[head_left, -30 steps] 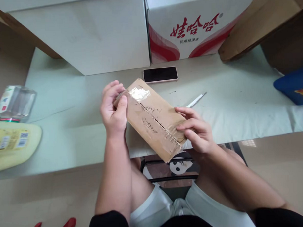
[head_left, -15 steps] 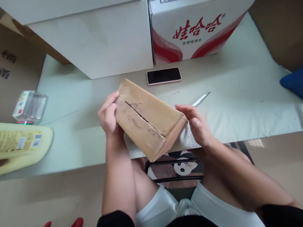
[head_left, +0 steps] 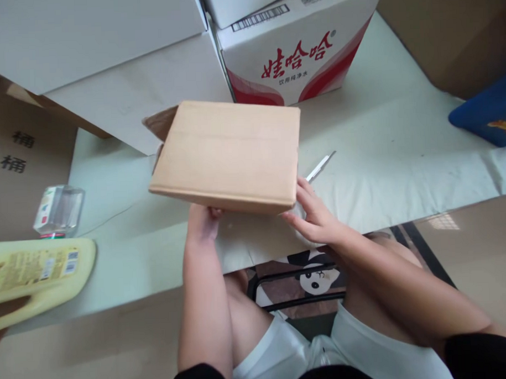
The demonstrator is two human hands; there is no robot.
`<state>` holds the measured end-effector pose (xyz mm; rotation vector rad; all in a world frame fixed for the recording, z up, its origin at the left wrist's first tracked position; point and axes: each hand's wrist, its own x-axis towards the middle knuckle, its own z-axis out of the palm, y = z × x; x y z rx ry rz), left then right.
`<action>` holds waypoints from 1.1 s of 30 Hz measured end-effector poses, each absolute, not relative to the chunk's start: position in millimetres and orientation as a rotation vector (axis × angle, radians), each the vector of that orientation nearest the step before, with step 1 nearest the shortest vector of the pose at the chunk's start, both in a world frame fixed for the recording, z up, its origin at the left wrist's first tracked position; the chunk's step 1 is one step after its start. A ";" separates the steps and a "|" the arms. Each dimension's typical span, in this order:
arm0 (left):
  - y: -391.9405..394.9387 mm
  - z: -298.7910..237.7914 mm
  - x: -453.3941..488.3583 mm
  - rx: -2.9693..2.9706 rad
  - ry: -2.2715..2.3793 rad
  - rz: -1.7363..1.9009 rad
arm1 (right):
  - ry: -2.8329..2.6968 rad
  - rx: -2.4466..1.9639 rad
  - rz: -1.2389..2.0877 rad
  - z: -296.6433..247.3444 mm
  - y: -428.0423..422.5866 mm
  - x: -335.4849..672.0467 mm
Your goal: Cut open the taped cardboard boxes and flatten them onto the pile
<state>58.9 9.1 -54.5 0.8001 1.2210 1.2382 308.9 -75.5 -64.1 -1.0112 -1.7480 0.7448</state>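
Two hands (head_left: pixel 316 217) hold brown box (head_left: pixel 230 151); carton (head_left: pixel 290 72) behind reads 娃哈哈 in red.

"娃哈哈" on red-and-white box (head_left: pixel 288 80)

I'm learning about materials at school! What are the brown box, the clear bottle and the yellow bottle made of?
The brown box: cardboard, with a matte finish, folded edges and plain brown faces.
The clear bottle: probably smooth plastic, being see-through and glossy, though glass could look similar.
The yellow bottle: likely opaque plastic with a soft sheen, judging by its rounded, moulded-looking shape.
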 end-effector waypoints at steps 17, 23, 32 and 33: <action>-17.6 -46.1 51.0 0.960 0.951 0.956 | -1.694 -0.989 0.547 -62.2 -65.7 324.9; -17.5 -42.2 61.3 1.001 0.868 0.957 | -1.669 -0.975 0.528 -57.7 -71.4 322.9; -3.8 -43.9 61.2 0.790 1.033 0.889 | -1.594 -1.007 0.610 -61.6 -73.0 321.6; -3.6 -47.1 62.2 0.787 1.060 0.874 | -1.599 -1.002 0.626 -62.2 -72.9 322.2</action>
